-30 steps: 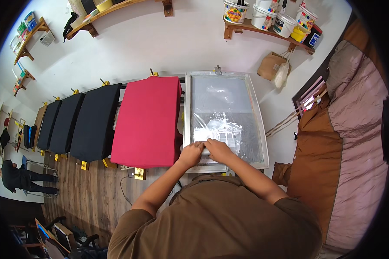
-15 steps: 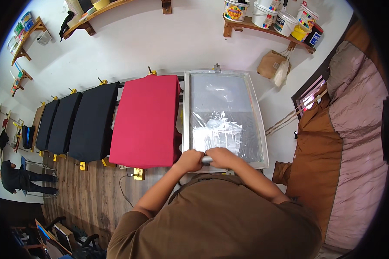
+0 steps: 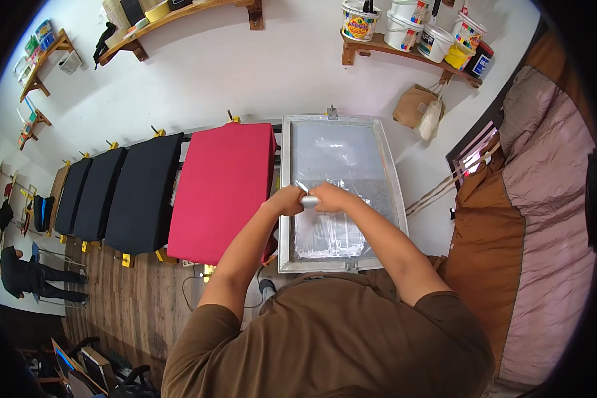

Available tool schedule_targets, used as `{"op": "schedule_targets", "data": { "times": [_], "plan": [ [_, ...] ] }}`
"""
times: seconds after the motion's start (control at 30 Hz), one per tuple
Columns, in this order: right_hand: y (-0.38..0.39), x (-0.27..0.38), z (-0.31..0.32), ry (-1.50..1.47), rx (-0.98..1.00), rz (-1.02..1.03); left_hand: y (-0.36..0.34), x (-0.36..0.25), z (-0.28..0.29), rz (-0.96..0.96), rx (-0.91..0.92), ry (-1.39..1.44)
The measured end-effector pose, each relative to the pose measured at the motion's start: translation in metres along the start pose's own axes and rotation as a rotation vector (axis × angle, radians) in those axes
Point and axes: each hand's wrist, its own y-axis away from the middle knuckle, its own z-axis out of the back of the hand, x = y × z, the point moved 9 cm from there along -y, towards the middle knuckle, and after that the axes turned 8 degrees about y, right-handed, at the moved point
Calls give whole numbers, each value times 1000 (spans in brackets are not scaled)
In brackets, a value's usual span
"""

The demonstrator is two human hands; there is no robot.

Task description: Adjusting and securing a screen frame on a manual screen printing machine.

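Observation:
Both my hands are closed around the silver-grey handle of a squeegee (image 3: 310,201) above the middle of a screen-printing frame (image 3: 284,229). My left hand (image 3: 286,200) wraps its left end, and my right hand (image 3: 331,198) wraps its right end. The blade is mostly hidden under the hands. White ink (image 3: 331,249) streaks the near half of the mesh and lies thickest along the near edge. Left of the frame, red fabric (image 3: 222,192) is stretched over a flat board, close to my left forearm.
Several black-covered boards (image 3: 142,192) continue the row leftward. Paint tubs (image 3: 401,33) stand on a wall shelf. A brown and pink cloth (image 3: 487,245) hangs at the right. A cable (image 3: 184,288) lies on the wooden floor. Another person (image 3: 26,273) bends at the far left.
Both hands have moved away from me with the squeegee, from the frame's near edge to its middle. White ink now shows along the near part of the mesh.

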Motion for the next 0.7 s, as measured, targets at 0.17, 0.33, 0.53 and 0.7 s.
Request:
{"op": "schedule_targets", "data": {
  "times": [0.17,0.33,0.53,0.7],
  "plan": [
    [-3,-2,-1,26,3,-23,-4,9,-4,-1,-2,9],
    [-4,-6,-2,63,-31,17,-7,5,-5,-12,-15,-19],
    [1,-4,-6,66,-24,-44,-3,2,-10,-34,-59,-44],
    [16,12,-11,149,-174,-1,15,-4,-23,-20,-124,-82]
  ]
}}
